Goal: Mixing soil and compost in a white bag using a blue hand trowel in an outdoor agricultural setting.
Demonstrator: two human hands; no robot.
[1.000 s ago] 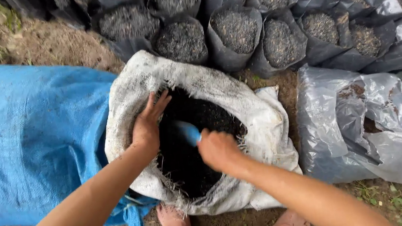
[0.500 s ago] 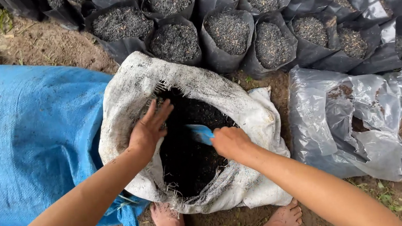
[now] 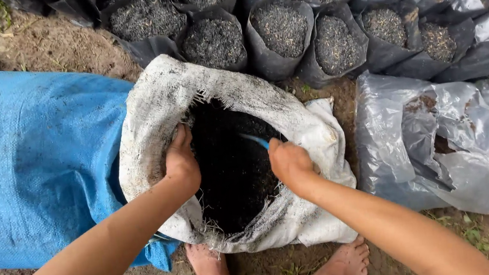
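Note:
A white woven sack lies open on the ground, full of dark soil. My left hand grips the sack's left rim, fingers curled over the edge into the opening. My right hand is closed around a blue scoop, of which only the handle shows; its front end is buried in the soil near the right rim. My bare feet stand just below the sack.
A blue woven sack lies to the left. Several black grow bags filled with grey-speckled mix stand in rows behind. A crumpled pile of grey plastic bags lies to the right. Bare earth with some grass surrounds everything.
My left hand has shifted from flat on the soil to gripping the sack's rim. The right hand pushed the blue scoop deeper into the soil. The view tilted down slightly.

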